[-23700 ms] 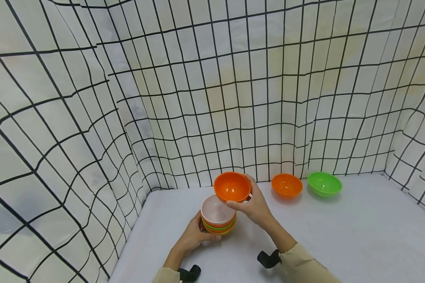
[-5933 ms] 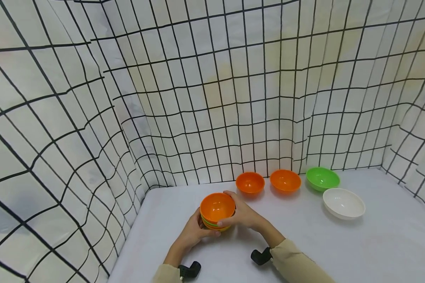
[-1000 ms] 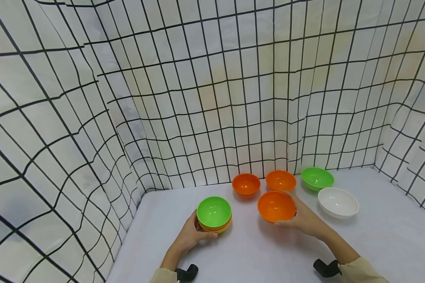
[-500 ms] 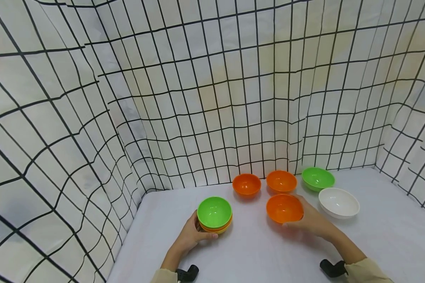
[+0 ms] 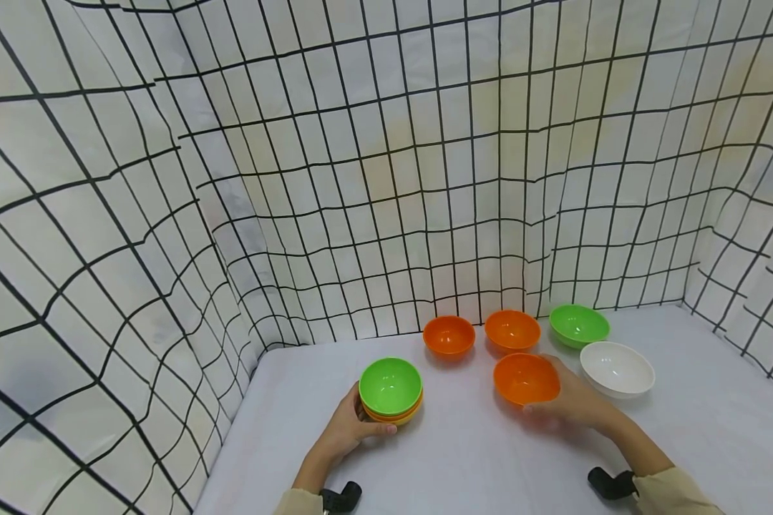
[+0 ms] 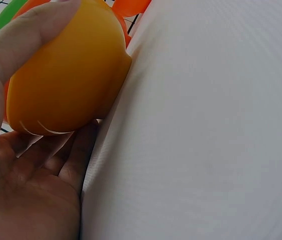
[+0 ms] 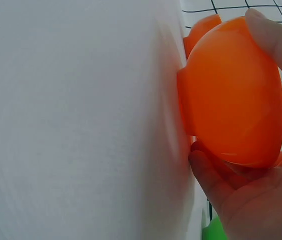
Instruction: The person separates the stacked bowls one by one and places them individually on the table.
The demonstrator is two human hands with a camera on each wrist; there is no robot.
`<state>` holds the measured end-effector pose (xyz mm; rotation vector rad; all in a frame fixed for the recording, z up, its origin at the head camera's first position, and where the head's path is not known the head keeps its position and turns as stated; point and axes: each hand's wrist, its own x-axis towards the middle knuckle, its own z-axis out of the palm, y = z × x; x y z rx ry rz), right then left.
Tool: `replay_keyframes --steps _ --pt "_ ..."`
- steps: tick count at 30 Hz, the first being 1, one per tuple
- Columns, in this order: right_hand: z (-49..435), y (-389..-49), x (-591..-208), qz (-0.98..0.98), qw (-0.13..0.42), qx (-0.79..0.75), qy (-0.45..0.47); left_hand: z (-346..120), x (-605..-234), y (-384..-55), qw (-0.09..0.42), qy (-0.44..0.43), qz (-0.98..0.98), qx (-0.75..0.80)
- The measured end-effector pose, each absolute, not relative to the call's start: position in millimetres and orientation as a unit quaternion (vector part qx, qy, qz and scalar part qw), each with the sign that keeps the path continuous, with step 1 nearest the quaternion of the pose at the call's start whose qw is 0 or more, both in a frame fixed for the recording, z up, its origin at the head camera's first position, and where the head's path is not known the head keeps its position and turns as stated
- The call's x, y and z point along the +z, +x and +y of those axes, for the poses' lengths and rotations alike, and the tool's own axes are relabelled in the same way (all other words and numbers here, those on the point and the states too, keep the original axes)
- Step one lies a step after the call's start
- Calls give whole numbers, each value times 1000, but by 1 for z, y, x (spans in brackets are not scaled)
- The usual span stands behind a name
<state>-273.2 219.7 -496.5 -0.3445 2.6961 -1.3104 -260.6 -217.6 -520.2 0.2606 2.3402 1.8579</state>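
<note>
My left hand [image 5: 350, 428] curls round a stack of nested bowls, with a green bowl [image 5: 390, 386] on top and a yellow-orange bowl [image 6: 70, 70] at the bottom, its foot on the table. Thumb and fingers hold the stack from both sides. To the right, my right hand [image 5: 570, 397] grips an orange bowl [image 5: 527, 379] by its side, the thumb at the near rim and the fingers behind. In the right wrist view the foot of this orange bowl [image 7: 231, 95] is right at the white tabletop.
Along the back stand a small orange bowl [image 5: 449, 337], another orange bowl [image 5: 512, 331] and a green bowl [image 5: 578, 325]. A white bowl [image 5: 617, 369] sits right of my right hand. A white wall with black grid lines [image 5: 386, 179] rises behind the white table [image 5: 464, 458].
My right hand has carried the orange bowl from the stack to the right and down to the table, exposing the green one. Earlier, a white bowl also left the stack. My left hand stays put.
</note>
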Motion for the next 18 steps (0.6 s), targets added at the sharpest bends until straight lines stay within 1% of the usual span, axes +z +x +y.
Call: replay_keyframes --steps 18 --pt "226 -275 -498 892 61 -434 -113 -217 -520 -260 70 86 777 620"
